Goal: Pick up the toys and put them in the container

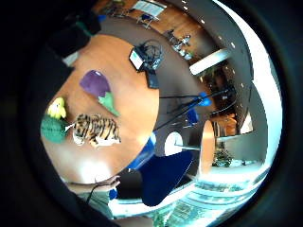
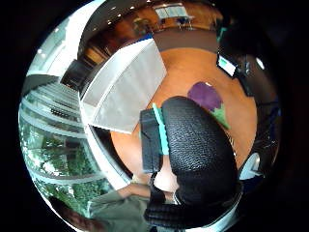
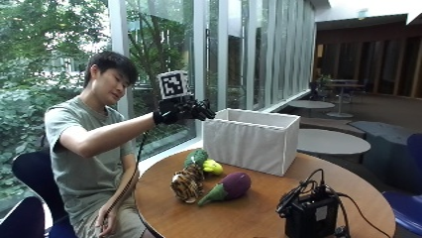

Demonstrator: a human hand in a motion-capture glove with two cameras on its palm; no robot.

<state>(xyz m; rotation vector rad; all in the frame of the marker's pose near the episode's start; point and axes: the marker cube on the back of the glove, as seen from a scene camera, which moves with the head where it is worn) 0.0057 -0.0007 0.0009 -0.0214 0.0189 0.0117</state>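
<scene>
Gloved right hand (image 3: 183,110) raised above the round wooden table (image 3: 257,218), near the white fabric container (image 3: 250,140); fingers spread loosely, holding nothing. Toys on the tabletop beside the container: tiger plush (image 3: 186,184), purple eggplant plush (image 3: 229,187), green plush w/ yellow part (image 3: 203,161) touching the tiger. Black electronic box w/ cables (image 3: 310,212) sits at the table edge, apart from the toys.

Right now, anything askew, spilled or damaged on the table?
Nothing stands out. The tiger plush, eggplant plush and green-and-yellow plush lie grouped on the round table beside the upright white container. The gloved right hand is raised above them, holding nothing.
</scene>
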